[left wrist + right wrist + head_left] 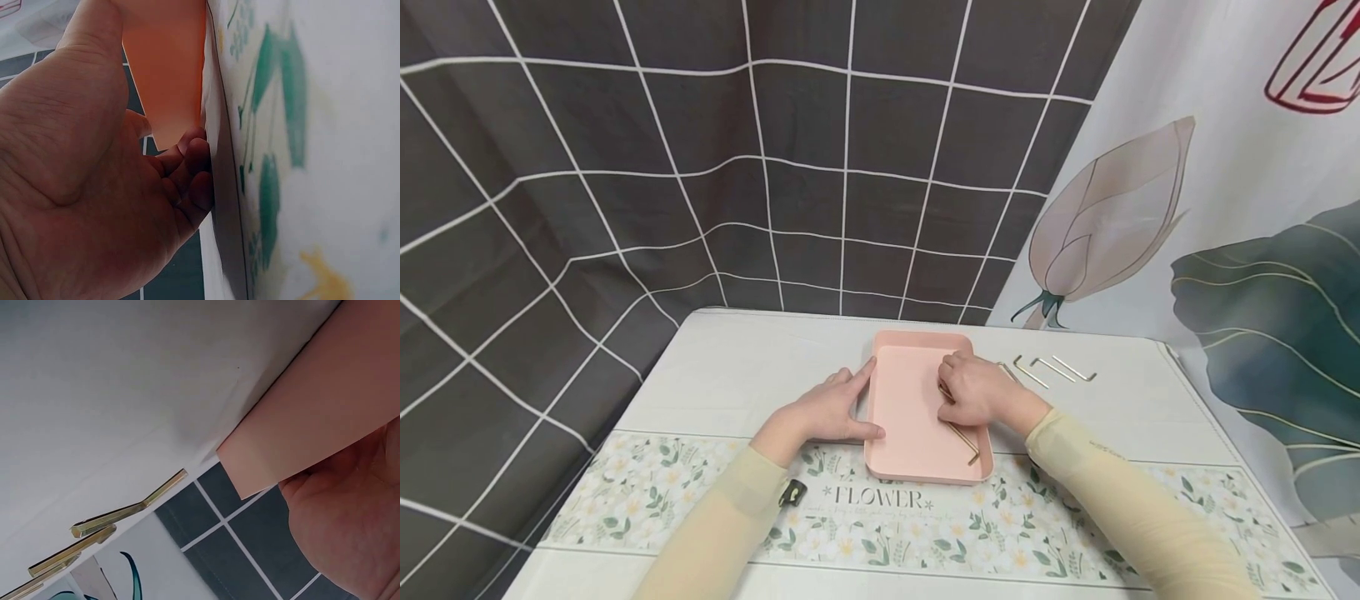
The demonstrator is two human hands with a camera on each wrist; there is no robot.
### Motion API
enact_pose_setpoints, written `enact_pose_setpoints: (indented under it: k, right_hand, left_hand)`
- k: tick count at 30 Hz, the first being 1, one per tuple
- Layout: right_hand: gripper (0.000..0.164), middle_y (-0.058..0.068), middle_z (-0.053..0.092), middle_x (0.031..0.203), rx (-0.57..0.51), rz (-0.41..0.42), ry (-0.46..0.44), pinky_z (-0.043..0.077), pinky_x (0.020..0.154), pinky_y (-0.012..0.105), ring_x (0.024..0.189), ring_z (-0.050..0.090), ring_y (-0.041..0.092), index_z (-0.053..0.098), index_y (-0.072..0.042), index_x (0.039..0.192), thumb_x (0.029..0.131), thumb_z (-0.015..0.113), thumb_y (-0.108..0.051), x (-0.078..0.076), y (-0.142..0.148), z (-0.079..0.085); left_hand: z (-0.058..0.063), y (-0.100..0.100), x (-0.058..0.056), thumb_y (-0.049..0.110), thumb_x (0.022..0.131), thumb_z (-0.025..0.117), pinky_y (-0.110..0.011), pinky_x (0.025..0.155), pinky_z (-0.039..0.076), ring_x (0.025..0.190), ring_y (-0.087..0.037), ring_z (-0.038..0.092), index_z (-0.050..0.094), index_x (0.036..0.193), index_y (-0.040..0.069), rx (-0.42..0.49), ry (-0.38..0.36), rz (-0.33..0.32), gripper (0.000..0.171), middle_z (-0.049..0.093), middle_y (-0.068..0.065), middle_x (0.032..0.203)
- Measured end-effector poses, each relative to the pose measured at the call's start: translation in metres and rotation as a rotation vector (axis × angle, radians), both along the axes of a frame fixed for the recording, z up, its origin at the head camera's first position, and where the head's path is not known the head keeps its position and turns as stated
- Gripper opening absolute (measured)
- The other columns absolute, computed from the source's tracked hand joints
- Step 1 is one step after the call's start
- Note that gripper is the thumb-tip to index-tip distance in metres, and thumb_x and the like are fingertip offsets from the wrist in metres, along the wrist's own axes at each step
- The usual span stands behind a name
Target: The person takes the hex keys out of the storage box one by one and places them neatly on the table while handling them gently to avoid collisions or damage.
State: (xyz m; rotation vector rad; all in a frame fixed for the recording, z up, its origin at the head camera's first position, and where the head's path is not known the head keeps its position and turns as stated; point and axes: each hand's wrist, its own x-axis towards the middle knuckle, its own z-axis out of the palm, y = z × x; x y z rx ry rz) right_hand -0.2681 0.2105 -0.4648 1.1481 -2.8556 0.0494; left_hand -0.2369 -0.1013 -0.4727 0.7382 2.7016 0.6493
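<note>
A shallow pink tray (904, 400) lies on the table. At its left side, my left hand (826, 410) rests against the rim with thumb and index finger spread; the thumb tip reaches over the edge. Beside the tray wall (167, 69), the other fingers bend loosely near the tabletop in the left wrist view. Inside the tray on the right, my right hand (976, 390) has curled fingers around a brass-coloured hex key (962, 440), whose bent end shows below the palm. The fingertips are hidden in the right wrist view by the tray's side (312, 419).
Several brass-coloured hex keys (1032, 373) lie on the table right of the tray; a few show in the right wrist view (109, 517). A floral cloth strip (880, 517) crosses the white tabletop (722, 375). A dark checked curtain (805, 200) hangs behind.
</note>
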Motion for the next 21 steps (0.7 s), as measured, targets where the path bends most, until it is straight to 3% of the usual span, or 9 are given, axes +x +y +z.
enact_pose_setpoints:
  k: [21]
  right_hand:
    - [0.023,-0.006,0.045,0.078,0.031,-0.02,-0.028,0.042,0.067,0.034,0.074,0.044,0.016,0.052,-0.022,0.078,0.079,0.074,-0.025,-0.0009,-0.0035,-0.0045]
  left_hand:
    - [-0.0004,-0.0002,0.0001,0.069,0.086,0.085,-0.04,0.091,0.051,0.099,-0.019,0.05,0.011,0.181,0.016,0.008,-0.004,0.005,0.132,0.054,-0.005,0.114]
